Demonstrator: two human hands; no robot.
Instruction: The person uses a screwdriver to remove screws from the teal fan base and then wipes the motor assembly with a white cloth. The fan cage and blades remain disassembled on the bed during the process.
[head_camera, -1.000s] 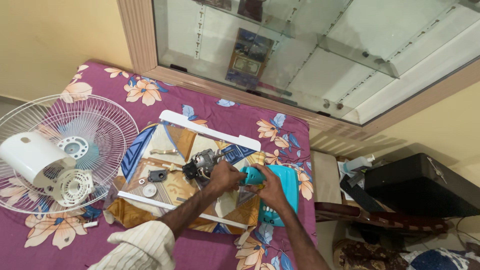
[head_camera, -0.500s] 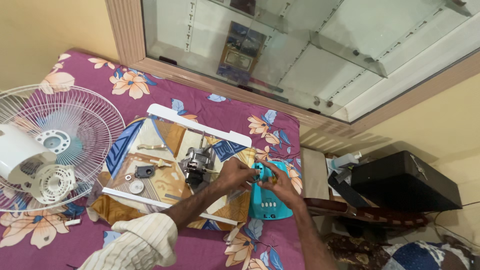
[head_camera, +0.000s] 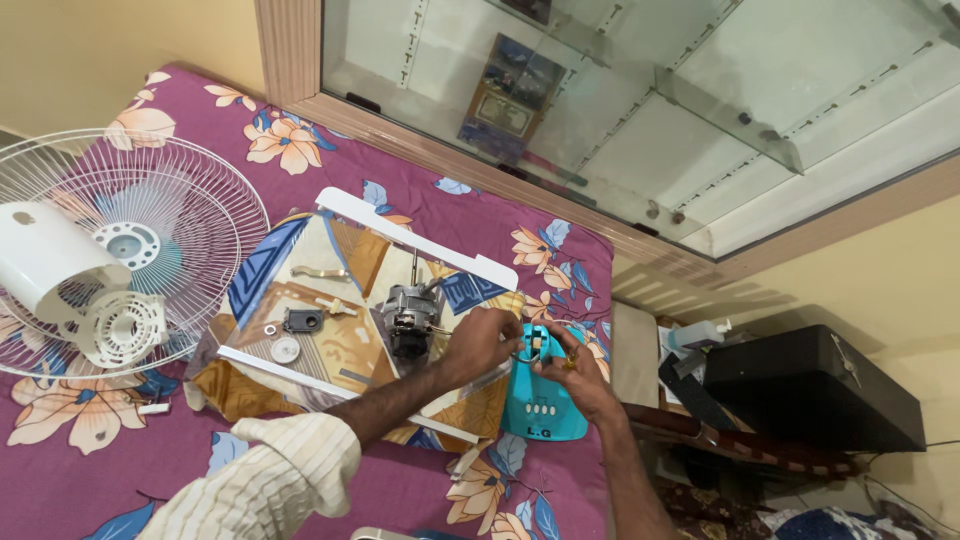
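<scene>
Hands meet over the turquoise panel (head_camera: 545, 400), which lies flat on the purple floral cloth (head_camera: 330, 150), at the right edge of the patterned mat (head_camera: 330, 345). Left hand (head_camera: 482, 343) comes in from the lower left on a forearm with a rolled, striped sleeve (head_camera: 270, 485); its fingers are bunched and pinched at the panel's upper end, though what they grip is too small to tell. Right hand (head_camera: 575, 375) reaches up from below, wrist bent, fingers curled onto the panel's top right edge and touching it. Just left of the left hand, the motor (head_camera: 408, 315) stands on the mat with its shaft up. Farther left lie small parts (head_camera: 295, 335), and well apart, the white fan guard (head_camera: 130, 250).
</scene>
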